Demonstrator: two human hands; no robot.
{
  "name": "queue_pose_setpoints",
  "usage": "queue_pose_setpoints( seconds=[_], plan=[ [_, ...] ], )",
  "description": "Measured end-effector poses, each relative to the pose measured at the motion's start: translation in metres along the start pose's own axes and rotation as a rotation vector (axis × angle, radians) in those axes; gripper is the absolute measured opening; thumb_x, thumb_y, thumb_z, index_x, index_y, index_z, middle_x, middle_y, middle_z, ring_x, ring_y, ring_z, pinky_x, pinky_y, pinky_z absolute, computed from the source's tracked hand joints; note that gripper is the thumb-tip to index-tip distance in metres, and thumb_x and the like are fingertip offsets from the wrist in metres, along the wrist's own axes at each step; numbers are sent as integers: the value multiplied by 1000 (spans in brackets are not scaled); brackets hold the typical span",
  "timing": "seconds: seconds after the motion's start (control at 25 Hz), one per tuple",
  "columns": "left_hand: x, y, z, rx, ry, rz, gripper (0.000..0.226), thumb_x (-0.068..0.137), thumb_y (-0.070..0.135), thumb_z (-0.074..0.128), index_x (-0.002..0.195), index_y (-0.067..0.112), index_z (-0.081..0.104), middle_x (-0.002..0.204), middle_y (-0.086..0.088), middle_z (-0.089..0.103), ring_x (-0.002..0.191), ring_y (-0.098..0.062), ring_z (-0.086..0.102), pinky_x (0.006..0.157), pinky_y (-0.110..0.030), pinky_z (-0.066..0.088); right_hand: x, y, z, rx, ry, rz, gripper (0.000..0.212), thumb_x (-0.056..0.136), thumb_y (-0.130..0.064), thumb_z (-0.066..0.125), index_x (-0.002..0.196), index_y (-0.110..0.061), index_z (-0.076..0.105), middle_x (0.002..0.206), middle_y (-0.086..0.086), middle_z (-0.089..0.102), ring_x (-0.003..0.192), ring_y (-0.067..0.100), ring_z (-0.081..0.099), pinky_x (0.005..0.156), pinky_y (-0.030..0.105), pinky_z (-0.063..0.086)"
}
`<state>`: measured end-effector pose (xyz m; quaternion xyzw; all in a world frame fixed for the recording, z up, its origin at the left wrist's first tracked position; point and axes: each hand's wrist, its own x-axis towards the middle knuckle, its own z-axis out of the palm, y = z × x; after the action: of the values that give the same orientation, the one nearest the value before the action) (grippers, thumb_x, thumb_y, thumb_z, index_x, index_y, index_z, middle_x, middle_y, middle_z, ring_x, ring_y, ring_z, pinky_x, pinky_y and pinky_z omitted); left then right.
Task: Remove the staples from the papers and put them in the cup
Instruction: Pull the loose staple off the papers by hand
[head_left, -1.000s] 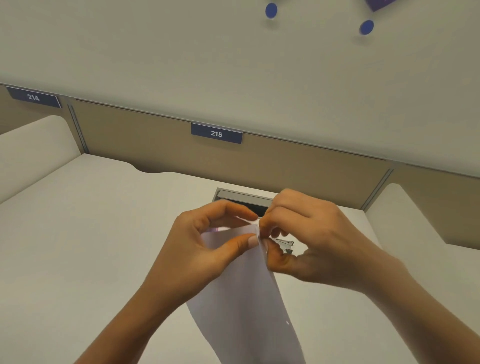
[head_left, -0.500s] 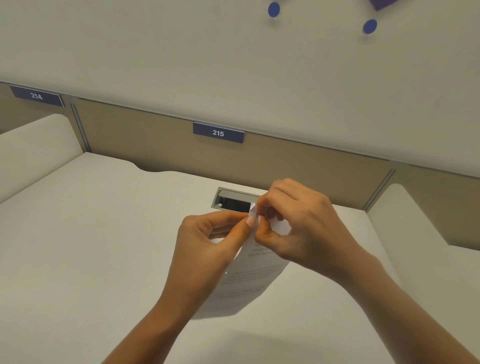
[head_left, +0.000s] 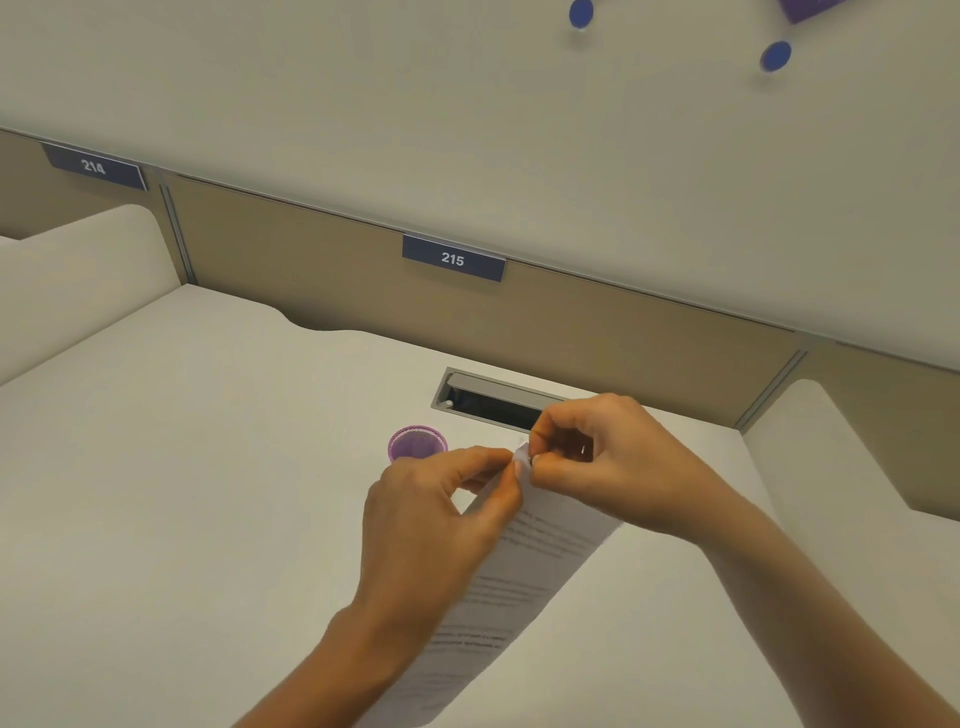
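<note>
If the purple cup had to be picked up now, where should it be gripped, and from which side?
Grip the purple cup by its side wall, from the left: it stands upright, mouth up, and the left hand blocks its near right side.

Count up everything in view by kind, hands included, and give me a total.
Hands: 2, left hand and right hand
Papers: 1 sheaf
Purple cup: 1
Number plates: 2
Blue dots: 2
Cable slot: 1
Purple shape: 1
Total: 10
</note>
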<state>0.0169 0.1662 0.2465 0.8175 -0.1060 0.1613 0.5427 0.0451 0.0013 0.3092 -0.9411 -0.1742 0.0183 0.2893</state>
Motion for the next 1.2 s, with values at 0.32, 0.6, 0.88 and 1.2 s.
queue_pose_setpoints(
  seconds=[0.32, 0.6, 0.88, 1.2],
  plan=[
    [-2, -18, 3, 116, 19, -34, 41, 79, 63, 50, 95, 35, 75, 85, 24, 74, 70, -1, 65, 63, 0, 35, 10, 0, 11, -17, -118, 94, 20, 84, -41, 64, 72, -25, 65, 65, -9, 61, 61, 7, 53, 56, 22, 43],
    [5, -29, -6, -233, 12, -186, 26, 79, 52, 61, 91, 35, 77, 81, 21, 75, 83, -6, 68, 68, -11, 50, 10, -1, 26, 92, 96, 64, 9, 86, -32, 67, 85, -25, 73, 79, -13, 68, 76, 9, 61, 58, 14, 43],
    [5, -32, -7, -299, -7, -180, 22, 80, 43, 65, 95, 31, 77, 84, 19, 76, 86, -5, 68, 71, -9, 50, 8, -6, 30, 9, 157, 18, 12, 84, -34, 68, 81, -23, 69, 74, -16, 64, 71, 10, 58, 54, 14, 44],
    [4, -41, -2, -170, 26, -124, 19, 80, 41, 70, 97, 33, 76, 86, 21, 75, 84, -3, 69, 69, -9, 52, 23, -9, 26, 47, -79, 141, 15, 87, -32, 61, 80, -21, 68, 71, -10, 65, 74, 15, 61, 61, 29, 49]
  ],
)
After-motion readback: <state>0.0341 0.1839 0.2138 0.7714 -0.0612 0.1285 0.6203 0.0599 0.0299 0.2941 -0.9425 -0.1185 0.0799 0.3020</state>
